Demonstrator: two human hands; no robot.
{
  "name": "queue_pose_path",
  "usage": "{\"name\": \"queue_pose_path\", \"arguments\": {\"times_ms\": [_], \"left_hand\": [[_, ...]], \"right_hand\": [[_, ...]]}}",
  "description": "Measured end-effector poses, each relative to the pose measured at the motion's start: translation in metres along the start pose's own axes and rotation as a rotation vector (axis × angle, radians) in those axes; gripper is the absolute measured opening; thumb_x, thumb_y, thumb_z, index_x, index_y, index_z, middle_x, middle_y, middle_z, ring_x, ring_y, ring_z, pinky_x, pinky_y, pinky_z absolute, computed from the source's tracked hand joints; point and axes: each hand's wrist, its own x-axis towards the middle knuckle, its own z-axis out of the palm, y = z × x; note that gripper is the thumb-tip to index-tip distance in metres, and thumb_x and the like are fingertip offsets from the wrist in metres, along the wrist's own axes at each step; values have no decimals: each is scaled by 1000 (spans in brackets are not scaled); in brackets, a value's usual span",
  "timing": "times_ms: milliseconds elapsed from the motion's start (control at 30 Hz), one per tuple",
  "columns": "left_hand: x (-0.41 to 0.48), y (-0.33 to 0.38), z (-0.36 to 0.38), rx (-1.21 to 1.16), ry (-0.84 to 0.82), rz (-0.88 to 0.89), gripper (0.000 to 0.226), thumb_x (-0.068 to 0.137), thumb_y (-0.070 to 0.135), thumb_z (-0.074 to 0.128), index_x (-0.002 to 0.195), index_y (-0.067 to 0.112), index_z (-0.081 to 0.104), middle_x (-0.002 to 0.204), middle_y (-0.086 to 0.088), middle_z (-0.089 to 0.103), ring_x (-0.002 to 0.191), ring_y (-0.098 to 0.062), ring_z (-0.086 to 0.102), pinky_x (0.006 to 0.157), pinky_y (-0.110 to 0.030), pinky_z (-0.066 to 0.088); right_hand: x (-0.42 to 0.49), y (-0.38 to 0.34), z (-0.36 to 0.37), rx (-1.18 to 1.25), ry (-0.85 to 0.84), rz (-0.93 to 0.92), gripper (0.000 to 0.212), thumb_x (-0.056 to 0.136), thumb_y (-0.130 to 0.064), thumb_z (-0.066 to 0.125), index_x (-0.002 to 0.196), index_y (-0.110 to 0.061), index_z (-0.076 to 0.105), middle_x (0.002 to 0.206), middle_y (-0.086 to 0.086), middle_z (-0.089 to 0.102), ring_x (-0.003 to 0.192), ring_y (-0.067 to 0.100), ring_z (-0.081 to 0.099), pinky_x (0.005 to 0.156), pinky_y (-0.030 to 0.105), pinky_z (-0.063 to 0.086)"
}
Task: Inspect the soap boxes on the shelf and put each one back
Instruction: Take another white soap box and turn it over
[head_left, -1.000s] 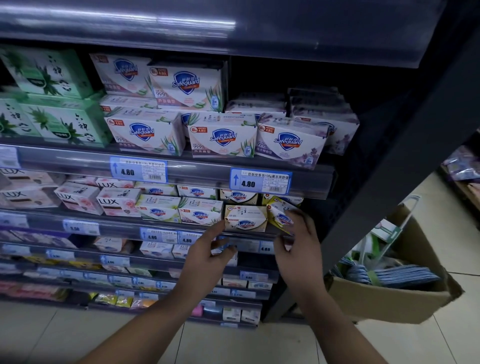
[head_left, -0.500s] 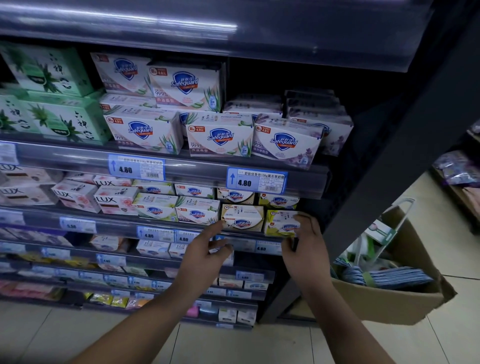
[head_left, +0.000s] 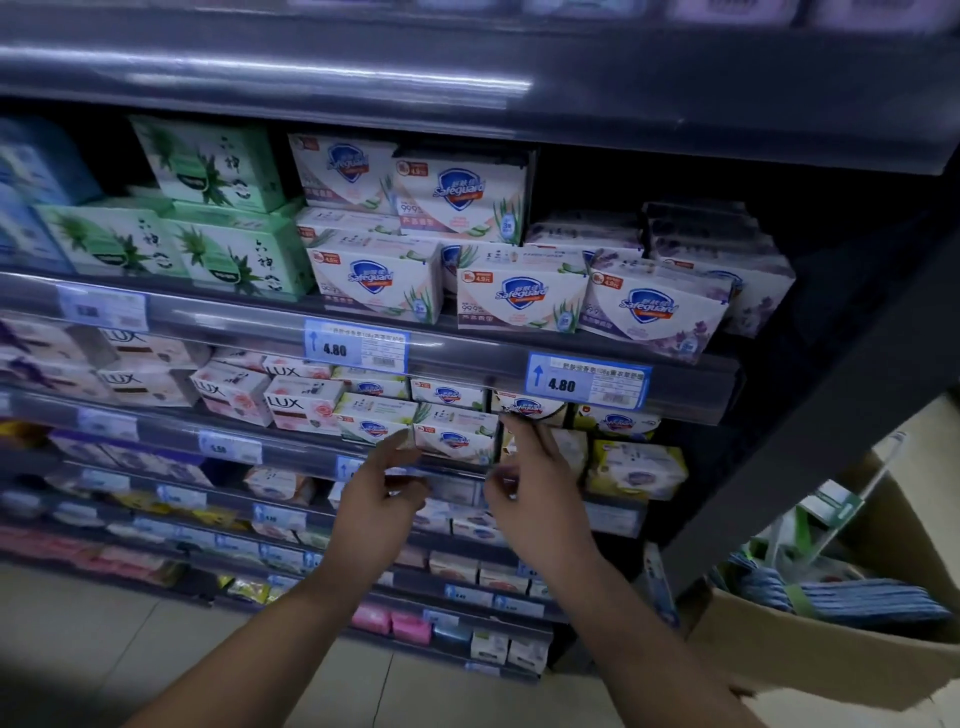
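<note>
Rows of Safeguard soap boxes fill a dark shop shelf (head_left: 691, 384). A yellow Safeguard box (head_left: 636, 467) stands at the right end of the second shelf, apart from both hands. My right hand (head_left: 535, 499) is in front of a cream Safeguard box (head_left: 569, 449), fingers spread and raised, partly hiding it. My left hand (head_left: 379, 499) hovers open just below a white aloe Safeguard box (head_left: 454, 436); its fingertips reach the box's lower left corner. Neither hand holds anything.
Green herbal soap boxes (head_left: 234, 249) and larger Safeguard packs (head_left: 519, 296) sit on the shelf above. Pink LUX boxes (head_left: 301, 405) stand to the left. A cardboard carton (head_left: 831, 654) of goods sits on the tiled floor at right. Blue price tags (head_left: 587, 382) line the shelf rails.
My right hand let go of the yellow box, which now stands at the row's right end, and moved left to the cream box. The left hand stayed open. The camera shifted left.
</note>
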Motion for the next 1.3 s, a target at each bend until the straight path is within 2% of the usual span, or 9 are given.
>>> {"name": "queue_pose_path", "arguments": {"times_ms": [167, 367, 500, 600, 733, 867, 1067, 1200, 1300], "left_hand": [[13, 2, -12, 41, -63, 45, 62, 98, 3, 60, 152, 24, 41, 133, 7, 62, 107, -20, 68, 84, -51, 58], [21, -8, -32, -14, -195, 36, 51, 99, 1, 61, 143, 21, 50, 139, 0, 59, 105, -23, 68, 91, -46, 56], [28, -13, -48, -76, -256, 44, 51, 96, -4, 64, 139, 21, 53, 140, -4, 59, 104, -25, 69, 96, -45, 56], [31, -11, -59, -73, -306, 116, 61, 91, 7, 74, 144, 26, 51, 140, 6, 59, 116, -16, 65, 97, -40, 56], [25, -2, -72, -122, -461, 173, 71, 76, 29, 79, 141, 32, 52, 129, 29, 63, 121, 8, 58, 93, -15, 52], [18, 1, -88, -367, -416, 60, 34, 76, 22, 80, 108, 12, 74, 101, -5, 80, 95, -27, 76, 73, -29, 63], [10, 4, -128, -406, -480, 1, 33, 76, 35, 79, 106, 21, 77, 105, -6, 80, 97, -23, 77, 73, -28, 62], [8, -3, -159, -469, -452, 4, 42, 75, 36, 80, 116, 31, 73, 93, -11, 78, 93, -20, 76, 66, -27, 60], [6, -12, -176, -478, -424, -31, 48, 64, 48, 89, 105, 26, 76, 95, -25, 73, 90, -35, 70, 68, -51, 59]], "right_hand": [[33, -8, 27, -268, -3, 104, 79, 101, -25, 62, 163, -24, 14, 159, 9, 38, 86, 26, 66, 69, 36, 49], [39, -12, 27, -277, -2, 196, 61, 103, -26, 62, 156, -27, 34, 167, 7, 27, 122, 28, 61, 99, 48, 52], [24, -18, 16, -243, 48, 105, 39, 104, -26, 61, 141, -20, 52, 139, 2, 44, 82, 14, 53, 88, 43, 48], [7, -25, 1, -99, 109, 56, 32, 102, -25, 63, 133, -26, 55, 112, -11, 38, 90, 8, 52, 81, 36, 45], [-18, -44, -6, 90, 35, 46, 27, 99, -36, 63, 124, -47, 56, 111, -18, 47, 98, 4, 56, 79, 17, 45], [-37, -66, 10, 361, 78, 172, 45, 86, -53, 66, 129, -45, 56, 119, -24, 63, 108, -10, 59, 77, 6, 49], [-46, -98, 45, 714, 141, 300, 45, 82, -42, 80, 122, -24, 66, 104, -2, 81, 96, 14, 77, 71, 22, 58], [-49, -126, 67, 730, 288, 339, 33, 80, -49, 76, 109, -35, 66, 90, 12, 76, 81, 22, 76, 61, 29, 60], [-53, -141, 82, 780, 237, 334, 36, 80, -50, 72, 112, -36, 63, 93, -1, 79, 85, 15, 77, 61, 27, 62]]}}
